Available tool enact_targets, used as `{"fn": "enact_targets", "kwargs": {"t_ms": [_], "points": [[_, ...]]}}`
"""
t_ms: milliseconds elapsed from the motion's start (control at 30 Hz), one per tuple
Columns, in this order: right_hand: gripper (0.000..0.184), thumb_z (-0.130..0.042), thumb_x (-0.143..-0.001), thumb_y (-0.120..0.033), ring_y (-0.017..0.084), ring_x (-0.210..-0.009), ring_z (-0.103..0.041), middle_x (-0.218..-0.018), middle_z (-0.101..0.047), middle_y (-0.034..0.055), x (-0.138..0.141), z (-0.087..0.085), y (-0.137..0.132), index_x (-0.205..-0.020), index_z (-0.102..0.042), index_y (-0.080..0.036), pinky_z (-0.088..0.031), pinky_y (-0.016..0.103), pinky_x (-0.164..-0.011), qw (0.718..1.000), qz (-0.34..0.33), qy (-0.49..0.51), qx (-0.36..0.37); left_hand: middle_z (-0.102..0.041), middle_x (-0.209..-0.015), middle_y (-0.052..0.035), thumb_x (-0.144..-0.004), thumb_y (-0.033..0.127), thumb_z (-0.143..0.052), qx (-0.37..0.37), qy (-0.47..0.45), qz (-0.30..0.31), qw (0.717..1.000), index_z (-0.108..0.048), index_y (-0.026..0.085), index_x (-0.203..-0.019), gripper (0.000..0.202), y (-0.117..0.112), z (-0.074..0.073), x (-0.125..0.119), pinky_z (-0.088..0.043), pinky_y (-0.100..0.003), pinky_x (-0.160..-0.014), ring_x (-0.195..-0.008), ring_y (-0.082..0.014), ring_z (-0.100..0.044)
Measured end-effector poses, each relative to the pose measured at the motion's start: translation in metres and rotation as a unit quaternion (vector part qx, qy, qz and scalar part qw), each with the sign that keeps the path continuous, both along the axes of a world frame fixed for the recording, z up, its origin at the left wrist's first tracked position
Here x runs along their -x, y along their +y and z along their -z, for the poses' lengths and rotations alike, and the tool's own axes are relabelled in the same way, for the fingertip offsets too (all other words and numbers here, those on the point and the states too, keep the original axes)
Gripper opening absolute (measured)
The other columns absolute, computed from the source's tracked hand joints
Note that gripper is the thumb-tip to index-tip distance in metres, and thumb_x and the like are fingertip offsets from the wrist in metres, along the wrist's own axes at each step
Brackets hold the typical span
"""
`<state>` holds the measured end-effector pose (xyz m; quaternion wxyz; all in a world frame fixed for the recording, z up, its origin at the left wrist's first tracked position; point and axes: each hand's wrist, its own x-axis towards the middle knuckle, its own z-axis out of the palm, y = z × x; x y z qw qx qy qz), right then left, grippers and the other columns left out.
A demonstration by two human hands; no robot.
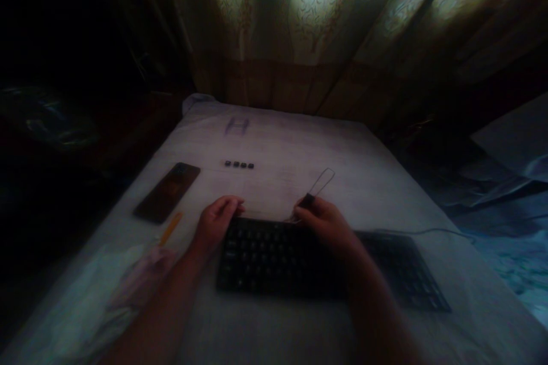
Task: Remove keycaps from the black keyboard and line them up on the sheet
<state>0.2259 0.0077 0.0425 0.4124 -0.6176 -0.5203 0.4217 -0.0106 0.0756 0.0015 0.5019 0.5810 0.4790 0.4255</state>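
Observation:
A black keyboard (274, 259) lies across the lower middle of the cloth-covered table. My right hand (323, 219) is closed around the dark handle of a wire keycap puller (307, 201), above the keyboard's far edge. One wire loop points up and away; the other end, by the fingers, is blurred. At the keyboard's far left corner is my left hand (219, 217), its fingers curled and pressed together. Whatever they may hold is hidden. Beyond the keyboard, several small black keycaps (240, 165) sit in a short row.
On the left rest a dark phone (168, 193), an orange-handled tool (171, 228) and a crumpled pinkish cloth (143, 276). The keyboard's cable (436, 230) runs off to the right. Patterned curtains (317, 28) hang behind the table (291, 142). The room is dim.

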Motion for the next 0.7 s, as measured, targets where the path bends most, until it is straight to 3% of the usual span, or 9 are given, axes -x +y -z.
{"fn": "enact_targets", "kwargs": {"t_ms": [300,700], "points": [[0.017,-0.060,-0.078,-0.036,0.019,-0.073,-0.063,-0.078,-0.068,0.0034,0.011,0.022,0.005,-0.081,-0.065,-0.019,-0.050,0.034,-0.069,0.999,-0.014,0.007,-0.034,-0.072,-0.078,-0.0047,-0.081,0.050,-0.057,-0.008,0.013,0.000,1.000,-0.069,0.017,-0.088,0.036,-0.001,0.000,-0.001,-0.053,-0.032,-0.075,-0.077,-0.0197,-0.067],[0.010,-0.059,-0.082,-0.028,0.019,-0.074,-0.063,-0.078,-0.070,0.0034,0.016,0.027,0.007,-0.080,-0.064,-0.021,-0.050,0.034,-0.070,0.996,-0.026,-0.059,-0.064,-0.073,-0.078,-0.0046,-0.081,0.049,-0.056,-0.014,0.018,0.000,1.000,-0.069,0.018,-0.086,0.034,0.001,0.003,-0.002,-0.053,-0.032,-0.073,-0.075,-0.0193,-0.068]]}}
